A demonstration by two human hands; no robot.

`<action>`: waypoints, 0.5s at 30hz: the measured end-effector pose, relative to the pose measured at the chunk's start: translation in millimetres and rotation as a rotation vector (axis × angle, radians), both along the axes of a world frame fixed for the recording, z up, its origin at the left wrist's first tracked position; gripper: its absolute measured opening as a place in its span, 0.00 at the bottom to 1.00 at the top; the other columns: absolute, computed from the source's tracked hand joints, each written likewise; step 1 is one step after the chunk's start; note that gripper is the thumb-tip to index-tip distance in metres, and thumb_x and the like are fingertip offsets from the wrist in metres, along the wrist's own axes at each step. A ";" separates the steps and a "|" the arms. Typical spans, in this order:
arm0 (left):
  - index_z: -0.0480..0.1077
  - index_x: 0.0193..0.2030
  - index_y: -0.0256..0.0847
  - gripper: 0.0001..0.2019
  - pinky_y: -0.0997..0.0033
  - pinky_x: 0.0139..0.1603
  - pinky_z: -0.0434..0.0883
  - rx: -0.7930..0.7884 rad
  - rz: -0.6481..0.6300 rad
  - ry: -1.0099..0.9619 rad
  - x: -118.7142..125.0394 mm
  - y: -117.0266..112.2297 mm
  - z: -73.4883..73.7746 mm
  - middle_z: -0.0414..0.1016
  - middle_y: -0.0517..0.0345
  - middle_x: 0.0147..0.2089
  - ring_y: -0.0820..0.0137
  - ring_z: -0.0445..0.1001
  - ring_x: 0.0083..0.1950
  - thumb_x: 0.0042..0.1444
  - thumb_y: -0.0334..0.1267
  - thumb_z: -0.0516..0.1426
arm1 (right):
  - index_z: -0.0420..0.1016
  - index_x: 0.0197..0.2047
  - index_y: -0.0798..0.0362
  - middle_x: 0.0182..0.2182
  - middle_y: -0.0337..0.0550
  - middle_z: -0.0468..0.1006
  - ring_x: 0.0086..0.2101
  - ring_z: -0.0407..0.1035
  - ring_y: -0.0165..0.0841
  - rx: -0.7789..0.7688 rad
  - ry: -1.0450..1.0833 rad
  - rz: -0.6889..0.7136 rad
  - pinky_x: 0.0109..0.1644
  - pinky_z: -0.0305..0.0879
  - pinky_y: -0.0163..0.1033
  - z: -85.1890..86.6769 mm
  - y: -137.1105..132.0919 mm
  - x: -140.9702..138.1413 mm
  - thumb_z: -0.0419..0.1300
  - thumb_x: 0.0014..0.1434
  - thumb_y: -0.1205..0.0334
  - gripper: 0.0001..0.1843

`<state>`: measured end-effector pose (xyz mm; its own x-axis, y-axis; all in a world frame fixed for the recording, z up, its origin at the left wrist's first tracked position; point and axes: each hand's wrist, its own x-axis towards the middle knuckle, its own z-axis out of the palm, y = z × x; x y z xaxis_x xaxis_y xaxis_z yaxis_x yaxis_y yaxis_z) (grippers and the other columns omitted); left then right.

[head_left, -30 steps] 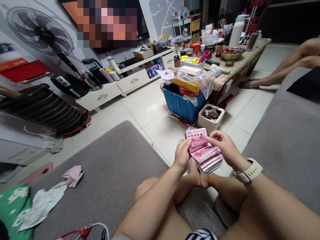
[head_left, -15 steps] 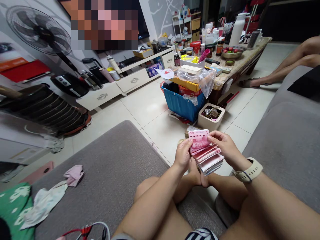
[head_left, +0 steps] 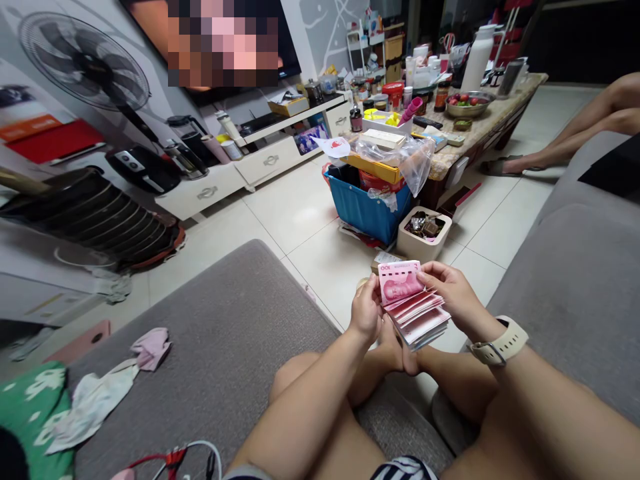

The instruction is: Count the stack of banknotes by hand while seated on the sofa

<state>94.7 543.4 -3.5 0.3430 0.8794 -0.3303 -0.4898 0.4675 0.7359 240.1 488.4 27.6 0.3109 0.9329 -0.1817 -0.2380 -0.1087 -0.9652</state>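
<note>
The stack of pink banknotes [head_left: 407, 303] is held in the air above the person's feet [head_left: 393, 353], in front of the sofa [head_left: 200, 333]. It is gripped from both sides: the grip of the left hand [head_left: 366, 310] is closed on the stack's left edge, and the grip of the right hand [head_left: 453, 293] is closed on its right edge. The notes are fanned, so some are already separated, while the lower ones lie closer together. A small box of metal things [head_left: 424, 233] stands on the floor [head_left: 300, 207] nearby.
</note>
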 end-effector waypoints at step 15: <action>0.74 0.34 0.34 0.17 0.63 0.47 0.71 -0.056 -0.084 -0.024 -5.5 5.8 4.2 0.79 0.48 0.33 0.64 0.78 0.38 0.54 0.49 0.56 | 0.77 0.38 0.53 0.26 0.42 0.76 0.24 0.65 0.31 0.064 -0.047 0.186 0.28 0.60 0.36 7.7 -3.5 7.9 0.59 0.55 0.49 0.17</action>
<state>89.2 549.2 0.7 0.4230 0.8275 -0.3691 -0.4641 0.5477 0.6961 248.0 485.0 35.3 0.1385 0.9843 -0.1092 -0.1736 -0.0844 -0.9812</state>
